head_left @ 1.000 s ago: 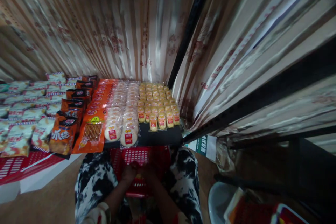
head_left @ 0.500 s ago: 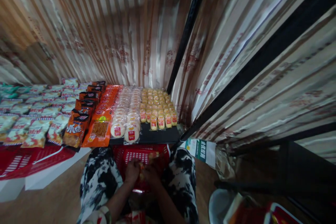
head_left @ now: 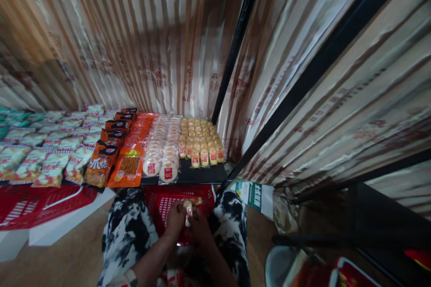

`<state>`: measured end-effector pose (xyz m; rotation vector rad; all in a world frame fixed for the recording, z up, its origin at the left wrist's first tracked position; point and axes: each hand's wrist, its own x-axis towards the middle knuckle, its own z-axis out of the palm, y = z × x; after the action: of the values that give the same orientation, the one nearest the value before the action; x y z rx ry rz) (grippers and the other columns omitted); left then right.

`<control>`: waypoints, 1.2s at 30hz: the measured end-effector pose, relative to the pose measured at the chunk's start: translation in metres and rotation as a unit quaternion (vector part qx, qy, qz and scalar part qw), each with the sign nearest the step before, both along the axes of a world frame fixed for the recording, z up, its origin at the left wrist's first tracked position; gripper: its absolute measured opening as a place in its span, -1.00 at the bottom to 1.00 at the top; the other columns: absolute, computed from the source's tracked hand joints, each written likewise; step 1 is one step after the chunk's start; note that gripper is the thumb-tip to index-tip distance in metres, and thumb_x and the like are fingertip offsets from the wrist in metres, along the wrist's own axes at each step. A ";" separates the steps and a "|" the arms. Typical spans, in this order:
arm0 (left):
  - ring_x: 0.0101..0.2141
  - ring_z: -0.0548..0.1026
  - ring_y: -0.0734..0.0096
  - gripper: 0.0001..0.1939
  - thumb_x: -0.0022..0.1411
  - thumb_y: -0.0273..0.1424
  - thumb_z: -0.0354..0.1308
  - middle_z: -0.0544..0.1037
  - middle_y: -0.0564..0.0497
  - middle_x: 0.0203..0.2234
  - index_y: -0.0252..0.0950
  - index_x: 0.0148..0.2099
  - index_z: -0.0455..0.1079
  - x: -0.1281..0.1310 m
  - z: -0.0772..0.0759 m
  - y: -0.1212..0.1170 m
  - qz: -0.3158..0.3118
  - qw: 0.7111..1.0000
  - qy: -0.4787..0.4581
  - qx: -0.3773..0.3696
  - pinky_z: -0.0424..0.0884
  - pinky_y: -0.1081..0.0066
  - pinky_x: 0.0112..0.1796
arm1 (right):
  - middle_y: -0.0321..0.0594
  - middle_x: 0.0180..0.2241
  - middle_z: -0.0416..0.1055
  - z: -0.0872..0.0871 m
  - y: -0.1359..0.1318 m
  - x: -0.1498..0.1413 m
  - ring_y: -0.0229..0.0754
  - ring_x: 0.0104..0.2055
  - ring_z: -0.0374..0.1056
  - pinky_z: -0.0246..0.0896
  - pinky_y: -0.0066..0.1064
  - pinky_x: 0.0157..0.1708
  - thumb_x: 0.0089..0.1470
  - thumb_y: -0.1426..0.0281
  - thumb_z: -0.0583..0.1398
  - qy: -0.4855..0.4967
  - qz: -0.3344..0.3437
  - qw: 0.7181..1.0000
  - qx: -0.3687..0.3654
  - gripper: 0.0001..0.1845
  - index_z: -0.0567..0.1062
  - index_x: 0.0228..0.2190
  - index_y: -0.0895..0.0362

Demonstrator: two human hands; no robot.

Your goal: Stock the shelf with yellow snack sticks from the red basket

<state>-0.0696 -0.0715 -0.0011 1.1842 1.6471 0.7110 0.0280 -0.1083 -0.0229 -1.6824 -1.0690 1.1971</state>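
Over a red plastic basket (head_left: 164, 193) between the knees, my left hand (head_left: 175, 219) and my right hand (head_left: 200, 226) meet around a small pale, clear-wrapped snack (head_left: 188, 211). Both hands are closed on it, fingers partly hidden in shadow. Another yellowish wrapped snack (head_left: 197, 200) lies in the basket just beyond my right hand. On the black shelf (head_left: 198, 175) ahead stand rows of small wrapped yellow cakes (head_left: 204, 157), with the front ones upright. Left of them are two rows of round white wrapped crackers (head_left: 168, 171).
Further left along the shelf lie an orange snack bag (head_left: 129, 166), brown-orange bags (head_left: 99, 163) and pale bags (head_left: 52, 168). A second red basket (head_left: 43, 204) is below. Black metal posts (head_left: 232, 63) rise before a striped curtain; a grey-rimmed tub (head_left: 278, 264) stands lower right.
My hands have turned the wrapped snack up into clearer view between them, above the basket. The shelf goods stay in place; the view has shifted slightly.
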 end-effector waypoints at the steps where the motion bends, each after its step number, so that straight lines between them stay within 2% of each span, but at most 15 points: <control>1: -0.42 0.47 0.42 -0.84 0.00 -0.57 0.01 0.50 0.07 -0.51 -0.30 -0.36 0.38 0.002 0.003 -0.001 0.001 1.000 -0.005 0.004 0.32 0.50 -0.36 | -0.13 -0.32 0.51 0.006 -0.001 0.002 -0.13 -0.27 0.44 0.30 -0.36 -0.26 -0.14 0.37 0.03 0.006 0.006 1.000 0.009 -0.69 0.42 -0.31 0.15; 7: -0.32 0.48 0.40 -0.81 0.00 -0.56 0.00 0.52 0.02 -0.41 -0.30 -0.30 0.37 0.006 0.023 0.002 -0.006 0.998 -0.039 0.051 0.35 0.45 -0.23 | -0.17 -0.30 0.51 0.035 0.000 0.007 -0.16 -0.23 0.42 0.26 -0.37 -0.18 -0.09 0.35 0.05 -0.043 0.006 0.998 0.048 -0.66 0.42 -0.22 0.13; 10: -0.30 0.48 0.37 -0.81 0.03 -0.53 -0.02 0.54 -0.01 -0.36 -0.29 -0.30 0.37 0.006 0.033 0.005 -0.007 0.995 -0.057 0.083 0.36 0.40 -0.20 | -0.22 -0.32 0.52 0.038 0.004 0.010 -0.16 -0.24 0.42 0.28 -0.37 -0.19 -0.07 0.34 0.07 -0.038 -0.008 0.997 0.061 -0.66 0.44 -0.21 0.09; 14: -0.27 0.48 0.36 -0.82 0.08 -0.50 -0.03 0.53 -0.04 -0.33 -0.29 -0.28 0.37 0.006 0.043 0.009 -0.008 0.993 -0.061 0.102 0.37 0.40 -0.19 | -0.19 -0.32 0.52 0.039 0.010 0.014 -0.13 -0.24 0.43 0.31 -0.35 -0.21 -0.08 0.31 0.10 -0.012 -0.019 0.997 0.076 -0.62 0.46 -0.18 0.10; 22: -0.24 0.47 0.32 -0.79 0.06 -0.49 -0.06 0.51 -0.08 -0.30 -0.32 -0.26 0.35 0.010 0.050 0.019 -0.004 0.988 -0.072 0.135 0.36 0.34 -0.15 | -0.18 -0.29 0.51 0.052 0.024 0.014 -0.13 -0.23 0.43 0.33 -0.33 -0.20 -0.07 0.27 0.13 0.011 -0.015 0.993 0.113 -0.59 0.44 -0.14 0.09; 25: -0.21 0.47 0.31 -0.77 0.07 -0.50 -0.07 0.50 -0.11 -0.26 -0.33 -0.22 0.33 0.012 0.056 0.024 0.008 0.985 -0.068 0.159 0.35 0.31 -0.10 | -0.19 -0.29 0.51 0.058 0.031 0.012 -0.14 -0.26 0.44 0.34 -0.35 -0.22 -0.05 0.27 0.12 -0.008 -0.032 0.992 0.119 -0.58 0.42 -0.11 0.08; 29: -0.16 0.46 0.36 -0.66 0.05 -0.58 -0.10 0.48 -0.11 -0.18 -0.32 -0.09 0.26 0.015 0.065 0.032 0.007 0.978 -0.101 0.182 0.35 0.33 -0.07 | -0.12 -0.18 0.44 0.068 0.046 0.010 -0.13 -0.20 0.42 0.32 -0.33 -0.16 -0.02 0.28 0.11 -0.067 -0.064 0.986 0.141 -0.59 0.42 -0.09 0.09; 32: -0.12 0.44 0.38 -0.61 0.05 -0.61 -0.10 0.46 -0.12 -0.13 -0.31 -0.04 0.23 0.018 0.071 0.041 0.003 0.974 -0.090 0.206 0.33 0.33 -0.03 | -0.05 -0.11 0.36 0.077 0.059 0.010 -0.16 -0.27 0.43 0.33 -0.32 -0.19 0.00 0.30 0.08 -0.090 -0.083 0.980 0.155 -0.58 0.41 -0.08 0.13; 36: -0.08 0.42 0.36 -0.60 0.11 -0.55 -0.09 0.41 -0.16 -0.06 -0.35 0.03 0.20 0.022 0.073 0.052 0.008 0.970 -0.073 0.232 0.33 0.32 -0.01 | -0.06 -0.13 0.31 0.082 0.077 0.008 -0.22 -0.35 0.42 0.34 -0.36 -0.25 0.03 0.33 0.04 -0.100 -0.095 0.976 0.167 -0.56 0.38 -0.03 0.14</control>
<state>-0.0480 -0.0194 0.0720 1.4034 1.4074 1.2120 0.0364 -0.0308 0.0594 -1.6186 -1.1299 0.6915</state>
